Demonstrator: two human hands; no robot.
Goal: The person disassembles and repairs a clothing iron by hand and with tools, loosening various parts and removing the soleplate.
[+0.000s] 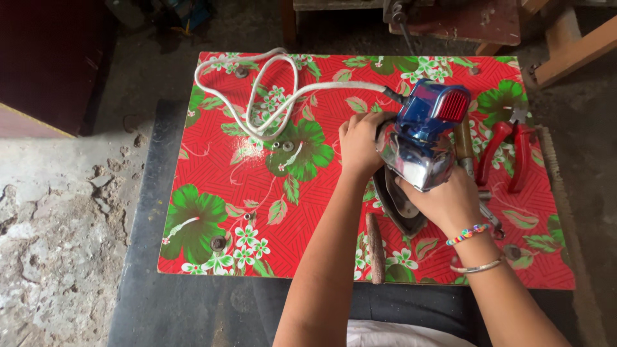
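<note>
Working over red floral worktop (212, 173), am gripping blue-and-chrome electric iron (421, 138) tipped on its side near right-centre. My left hand (361, 144) is clasping its left flank, my right hand (443, 202) is cupping it from below. White cord (270, 96) is looping toward far-left corner. Red-handled pliers (508, 151) are lying just right; small screws (281, 146) are sitting left of iron.

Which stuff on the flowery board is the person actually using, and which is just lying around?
In use:
- blue and chrome clothes iron, gripped by the left hand and right hand
- its white cord
- its loose soleplate underneath

Lying about:
- red-handled pliers
- wooden-handled tool
- small screws
</note>
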